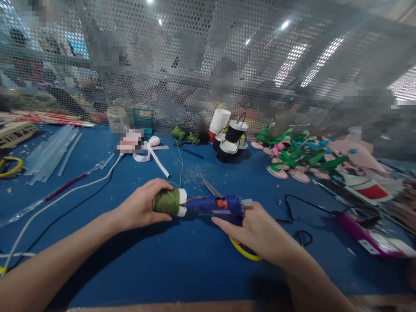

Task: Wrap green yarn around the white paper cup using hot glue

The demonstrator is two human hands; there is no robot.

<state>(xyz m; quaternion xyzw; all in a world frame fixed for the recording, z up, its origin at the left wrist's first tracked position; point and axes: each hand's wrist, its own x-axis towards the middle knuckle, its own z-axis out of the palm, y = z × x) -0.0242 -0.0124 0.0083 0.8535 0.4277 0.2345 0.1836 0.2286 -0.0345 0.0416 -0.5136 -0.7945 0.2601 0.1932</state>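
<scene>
Just above the blue table (130, 268), the left hand (139, 208) has its fingers closed around a cup wound in green cord (169, 202), steadying it sideways so the glue gun (217, 205), gripped in the right hand (260, 234), meets its white rim.

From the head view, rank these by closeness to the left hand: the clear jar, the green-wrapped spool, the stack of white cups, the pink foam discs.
1. Green-wrapped spool: gripped in the left hand.
2. Clear jar: straight back, by the mesh screen.
3. Stack of white cups: back and to the right.
4. Pink foam discs: far right, under the green pieces.
</scene>
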